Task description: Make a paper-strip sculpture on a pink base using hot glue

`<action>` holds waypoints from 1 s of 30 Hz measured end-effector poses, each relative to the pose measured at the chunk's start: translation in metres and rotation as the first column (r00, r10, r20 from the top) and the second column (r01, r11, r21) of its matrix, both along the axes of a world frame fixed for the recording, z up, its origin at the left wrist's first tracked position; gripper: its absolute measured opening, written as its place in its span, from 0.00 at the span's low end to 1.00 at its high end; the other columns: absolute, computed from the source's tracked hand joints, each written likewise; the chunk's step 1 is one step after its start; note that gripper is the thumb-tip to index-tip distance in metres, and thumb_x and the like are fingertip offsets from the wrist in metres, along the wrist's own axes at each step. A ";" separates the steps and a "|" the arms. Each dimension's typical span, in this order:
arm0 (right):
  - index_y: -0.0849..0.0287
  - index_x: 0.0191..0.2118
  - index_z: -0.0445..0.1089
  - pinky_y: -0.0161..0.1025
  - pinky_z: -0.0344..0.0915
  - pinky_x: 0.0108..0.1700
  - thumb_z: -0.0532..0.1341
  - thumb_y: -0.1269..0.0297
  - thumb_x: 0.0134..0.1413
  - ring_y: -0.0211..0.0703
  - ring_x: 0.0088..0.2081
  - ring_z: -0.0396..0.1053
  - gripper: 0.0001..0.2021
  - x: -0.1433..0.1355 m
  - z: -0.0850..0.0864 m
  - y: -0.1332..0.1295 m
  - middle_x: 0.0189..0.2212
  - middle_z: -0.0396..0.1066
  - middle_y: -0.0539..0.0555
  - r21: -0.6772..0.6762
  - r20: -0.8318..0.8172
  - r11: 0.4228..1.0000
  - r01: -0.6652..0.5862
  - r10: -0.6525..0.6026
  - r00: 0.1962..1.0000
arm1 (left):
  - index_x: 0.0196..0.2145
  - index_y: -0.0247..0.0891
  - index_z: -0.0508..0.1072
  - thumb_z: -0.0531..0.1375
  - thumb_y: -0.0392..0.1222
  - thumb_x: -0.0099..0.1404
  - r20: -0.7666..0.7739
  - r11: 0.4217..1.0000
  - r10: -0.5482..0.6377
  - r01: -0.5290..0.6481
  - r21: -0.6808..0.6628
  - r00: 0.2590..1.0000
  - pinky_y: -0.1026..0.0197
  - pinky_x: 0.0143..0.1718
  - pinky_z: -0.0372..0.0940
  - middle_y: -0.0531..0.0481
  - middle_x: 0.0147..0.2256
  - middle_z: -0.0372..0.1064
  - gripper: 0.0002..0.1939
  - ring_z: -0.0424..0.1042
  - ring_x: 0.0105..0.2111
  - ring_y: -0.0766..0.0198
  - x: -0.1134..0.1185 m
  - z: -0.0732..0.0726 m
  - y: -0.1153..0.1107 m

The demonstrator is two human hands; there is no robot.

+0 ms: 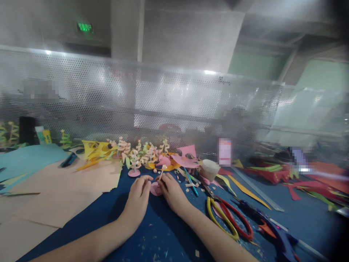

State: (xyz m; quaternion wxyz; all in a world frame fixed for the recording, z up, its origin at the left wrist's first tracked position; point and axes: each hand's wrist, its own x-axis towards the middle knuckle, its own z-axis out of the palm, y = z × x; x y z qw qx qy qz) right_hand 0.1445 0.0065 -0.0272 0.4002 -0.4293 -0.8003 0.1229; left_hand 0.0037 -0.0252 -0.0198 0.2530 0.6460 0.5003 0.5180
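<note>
Between my hands a small pink paper disc (156, 189) is held low over the blue table. A thin pale stick (161, 172) with a whitish tip rises from beside it. My right hand (171, 191) pinches the stick near its lower end, by the disc. On the other side my left hand (137, 194) has its fingers curled together at the disc's left edge; whether anything lies in them is hidden. Just beyond stands a spiral paper tree (134, 160) on a pink round base (134, 173). Several similar pale spiral trees crowd behind it.
Scissors (229, 218) with red and yellow handles and a dark blue glue gun (272, 225) lie at right. A white cup (209, 169) and a blue pen (191, 182) are near paper scraps. Peach paper sheets (68, 193) cover the left; a perforated screen (95, 98) stands behind.
</note>
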 end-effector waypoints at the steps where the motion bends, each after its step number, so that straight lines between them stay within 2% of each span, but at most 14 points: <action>1: 0.58 0.35 0.66 0.38 0.61 0.41 0.48 0.71 0.57 0.41 0.36 0.63 0.10 0.000 0.000 0.000 0.32 0.63 0.54 0.001 0.005 1.000 -0.009 0.009 1.000 | 0.35 0.40 0.67 0.48 0.42 0.61 -0.002 1.000 -0.002 0.002 -0.002 1.000 0.55 0.44 0.60 0.48 0.37 0.68 0.10 0.66 0.41 0.59 0.000 -0.001 0.001; 7: 0.59 0.35 0.66 0.38 0.62 0.38 0.47 0.71 0.58 0.40 0.33 0.64 0.11 0.000 -0.006 0.005 0.32 0.64 0.54 -0.018 0.024 1.000 -0.014 0.014 1.000 | 0.36 0.40 0.67 0.47 0.44 0.61 -0.043 0.999 -0.020 0.018 -0.047 0.999 0.54 0.43 0.60 0.48 0.37 0.68 0.11 0.66 0.40 0.58 0.000 -0.006 0.004; 12: 0.60 0.39 0.62 0.39 0.62 0.38 0.48 0.74 0.55 0.42 0.34 0.64 0.09 0.001 -0.006 0.004 0.32 0.65 0.54 -0.016 0.019 1.000 0.009 -0.008 1.000 | 0.36 0.40 0.67 0.48 0.45 0.61 -0.069 0.996 -0.055 0.050 -0.068 0.996 0.54 0.43 0.60 0.48 0.37 0.68 0.12 0.67 0.39 0.58 0.000 -0.001 0.000; 17: 0.58 0.32 0.63 0.39 0.61 0.38 0.49 0.74 0.55 0.42 0.34 0.63 0.08 0.000 -0.004 0.004 0.30 0.64 0.53 0.002 0.037 1.000 0.006 -0.006 0.999 | 0.37 0.41 0.66 0.46 0.45 0.62 -0.184 0.999 -0.019 0.012 -0.039 0.983 0.54 0.44 0.60 0.47 0.38 0.69 0.12 0.67 0.41 0.57 0.002 -0.001 -0.003; 20: 0.58 0.31 0.64 0.38 0.61 0.37 0.50 0.74 0.54 0.41 0.33 0.63 0.08 -0.001 -0.003 0.006 0.29 0.63 0.52 0.009 0.044 1.000 0.013 -0.013 0.999 | 0.39 0.41 0.66 0.46 0.43 0.63 -0.313 0.998 -0.006 0.027 0.062 0.950 0.54 0.45 0.59 0.47 0.39 0.69 0.12 0.66 0.41 0.57 0.000 -0.008 -0.002; 25: 0.58 0.28 0.63 0.37 0.61 0.35 0.53 0.74 0.53 0.41 0.31 0.62 0.07 0.000 -0.001 0.010 0.28 0.62 0.52 0.008 0.054 0.999 0.039 -0.040 0.998 | 0.41 0.39 0.67 0.42 0.36 0.63 -0.539 0.976 0.010 0.110 0.190 0.842 0.51 0.44 0.59 0.45 0.43 0.67 0.16 0.66 0.40 0.56 -0.004 -0.017 0.001; 30: 0.58 0.27 0.63 0.36 0.61 0.35 0.53 0.74 0.53 0.41 0.30 0.62 0.07 -0.001 0.000 0.012 0.27 0.62 0.51 0.003 0.072 0.999 0.039 -0.039 0.997 | 0.42 0.37 0.67 0.40 0.33 0.63 -0.602 0.967 0.045 0.116 0.225 0.797 0.51 0.44 0.58 0.41 0.45 0.66 0.19 0.66 0.41 0.54 -0.004 -0.017 0.001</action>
